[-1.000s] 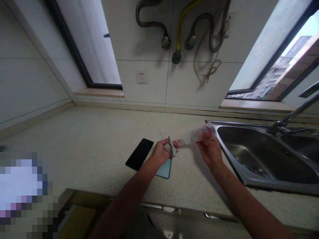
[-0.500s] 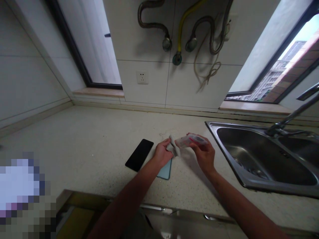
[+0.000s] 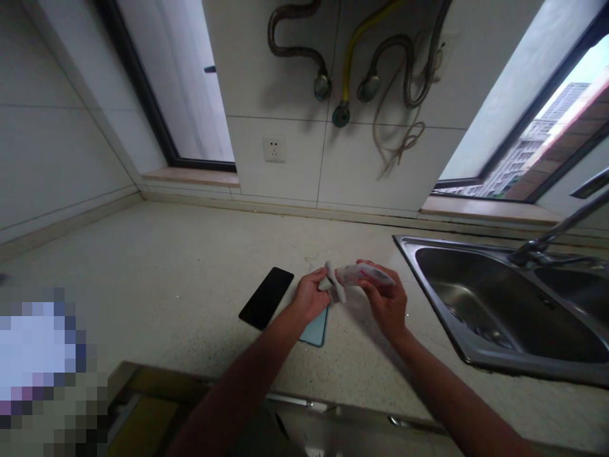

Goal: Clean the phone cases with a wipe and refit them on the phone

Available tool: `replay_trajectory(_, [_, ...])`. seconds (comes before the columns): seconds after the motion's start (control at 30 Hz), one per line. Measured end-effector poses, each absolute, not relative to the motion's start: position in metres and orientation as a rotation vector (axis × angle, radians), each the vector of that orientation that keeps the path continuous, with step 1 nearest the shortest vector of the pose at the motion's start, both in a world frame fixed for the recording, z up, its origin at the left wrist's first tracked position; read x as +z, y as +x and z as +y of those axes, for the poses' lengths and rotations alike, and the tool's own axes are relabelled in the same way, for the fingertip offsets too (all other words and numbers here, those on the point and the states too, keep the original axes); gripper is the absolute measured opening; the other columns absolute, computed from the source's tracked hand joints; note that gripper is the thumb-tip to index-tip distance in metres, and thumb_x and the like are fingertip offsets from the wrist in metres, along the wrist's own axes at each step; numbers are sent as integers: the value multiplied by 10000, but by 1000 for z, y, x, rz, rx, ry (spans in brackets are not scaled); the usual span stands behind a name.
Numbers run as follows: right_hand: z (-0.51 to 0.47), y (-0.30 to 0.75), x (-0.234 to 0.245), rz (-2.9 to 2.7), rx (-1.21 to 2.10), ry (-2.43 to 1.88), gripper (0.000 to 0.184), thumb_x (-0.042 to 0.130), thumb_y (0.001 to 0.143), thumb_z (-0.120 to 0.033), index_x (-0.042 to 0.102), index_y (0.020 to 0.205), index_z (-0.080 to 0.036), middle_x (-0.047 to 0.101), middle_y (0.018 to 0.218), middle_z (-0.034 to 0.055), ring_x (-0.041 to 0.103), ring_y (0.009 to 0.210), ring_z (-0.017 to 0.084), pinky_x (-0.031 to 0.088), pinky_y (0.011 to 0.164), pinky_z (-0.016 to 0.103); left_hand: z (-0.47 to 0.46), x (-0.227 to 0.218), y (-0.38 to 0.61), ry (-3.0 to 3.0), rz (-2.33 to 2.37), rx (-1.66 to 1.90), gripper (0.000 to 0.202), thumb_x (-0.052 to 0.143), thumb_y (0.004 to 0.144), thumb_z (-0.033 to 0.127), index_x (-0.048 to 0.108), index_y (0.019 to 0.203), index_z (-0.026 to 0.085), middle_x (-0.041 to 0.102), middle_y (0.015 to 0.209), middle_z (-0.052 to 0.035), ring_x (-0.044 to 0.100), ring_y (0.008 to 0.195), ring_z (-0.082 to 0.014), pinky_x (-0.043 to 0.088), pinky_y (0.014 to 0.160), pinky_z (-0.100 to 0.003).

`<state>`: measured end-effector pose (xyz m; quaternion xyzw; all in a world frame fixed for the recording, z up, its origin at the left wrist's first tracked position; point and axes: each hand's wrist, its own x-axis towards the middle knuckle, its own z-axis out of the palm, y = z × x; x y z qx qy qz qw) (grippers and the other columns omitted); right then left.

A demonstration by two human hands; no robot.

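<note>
My left hand (image 3: 310, 295) pinches a small grey-white crumpled piece (image 3: 332, 282), perhaps cloth or soft plastic. My right hand (image 3: 385, 303) is closed around a translucent plastic packet with pink markings (image 3: 366, 274), and the two items touch between my hands. Just below my left wrist, a black smartphone (image 3: 266, 298) lies face down or dark-screen up on the speckled stone countertop (image 3: 143, 285). A pale teal flat case (image 3: 316, 329) lies partly hidden under my left hand.
A steel double sink (image 3: 427, 298) with a faucet (image 3: 537, 251) stands to the right. Behind are a tiled wall with a socket (image 3: 274, 150), dangling hoses (image 3: 375, 63) and windows. A pixelated blurred patch (image 3: 42, 355) covers the lower left corner.
My right hand has moved left and closer to my left hand. The plastic packet, stretched out toward the sink a second ago, now looks shorter and bunched in my fingers.
</note>
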<state>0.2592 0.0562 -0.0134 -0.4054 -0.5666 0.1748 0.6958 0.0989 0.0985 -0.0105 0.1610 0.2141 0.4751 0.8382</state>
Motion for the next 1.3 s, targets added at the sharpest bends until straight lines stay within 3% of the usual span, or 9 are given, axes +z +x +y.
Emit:
replay_trajectory(0.13, [63, 271, 1, -1148, 337, -1045, 398, 824, 700, -470, 685, 945, -190, 749, 875, 62, 721, 777, 229, 598, 721, 374, 99, -10, 97, 341, 415, 938, 107, 534, 884, 165, 641, 879, 153, 689, 863, -101, 680, 928, -241, 495, 947, -461])
replay_trajectory(0.3, [65, 302, 20, -1047, 109, -1142, 430, 798, 704, -509, 684, 942, -169, 724, 879, 65, 682, 764, 218, 553, 731, 378, 99, -9, 96, 387, 402, 917, 97, 550, 879, 164, 626, 928, 126, 684, 1101, -189, 646, 1105, -285, 442, 1016, -476])
replay_trajectory(0.47, [73, 336, 20, -1062, -13, -1443, 422, 747, 704, -553, 695, 859, -164, 673, 734, 25, 589, 640, 181, 482, 640, 324, 102, -5, 93, 434, 438, 950, 215, 522, 897, 189, 623, 1074, 118, 666, 1188, -211, 624, 1158, -299, 450, 1000, -479])
replay_trajectory(0.87, [86, 354, 7, -1125, -127, -1527, 491, 645, 786, -580, 671, 1061, -174, 702, 970, 100, 639, 859, 259, 496, 799, 408, 104, 1, 87, 497, 514, 997, 172, 575, 852, 180, 590, 1020, 146, 689, 1159, -187, 685, 1026, -269, 527, 900, -430])
replay_trajectory(0.97, [83, 347, 11, -1148, -283, -1423, 492, 672, 806, -500, 619, 1158, -161, 668, 1118, 136, 625, 1020, 286, 488, 900, 461, 104, 3, 87, 500, 518, 993, 168, 555, 860, 162, 605, 1017, 132, 700, 1127, -187, 691, 1007, -261, 529, 899, -419])
replay_trajectory(1.07, [74, 332, 16, -1213, -454, -1208, 354, 645, 861, -387, 615, 1138, -168, 654, 1142, 139, 597, 1118, 280, 451, 990, 484, 103, 4, 87, 539, 521, 991, 199, 555, 862, 168, 625, 1042, 119, 701, 1124, -192, 691, 995, -264, 534, 889, -423])
replay_trajectory(1.13, [68, 316, 14, -1329, -351, -1126, 239, 625, 884, -367, 641, 1047, -192, 679, 1031, 107, 632, 1024, 257, 476, 962, 472, 102, 3, 86, 589, 524, 979, 223, 569, 859, 182, 636, 1062, 118, 696, 1142, -192, 691, 983, -268, 544, 865, -432])
replay_trajectory(1.2, [64, 299, 8, -1499, 18, -1103, 220, 610, 901, -407, 652, 1002, -216, 697, 938, 77, 660, 893, 225, 523, 879, 434, 101, 3, 84, 660, 531, 939, 246, 586, 856, 200, 642, 1083, 124, 694, 1144, -188, 693, 959, -270, 560, 816, -430])
replay_trajectory(1.3, [64, 276, -4, -1489, 716, -1056, 426, 605, 881, -539, 601, 1196, -253, 682, 1137, 103, 664, 968, 223, 552, 807, 390, 100, 2, 82, 790, 551, 842, 281, 603, 859, 243, 650, 1108, 122, 705, 1080, -185, 697, 898, -265, 577, 718, -393])
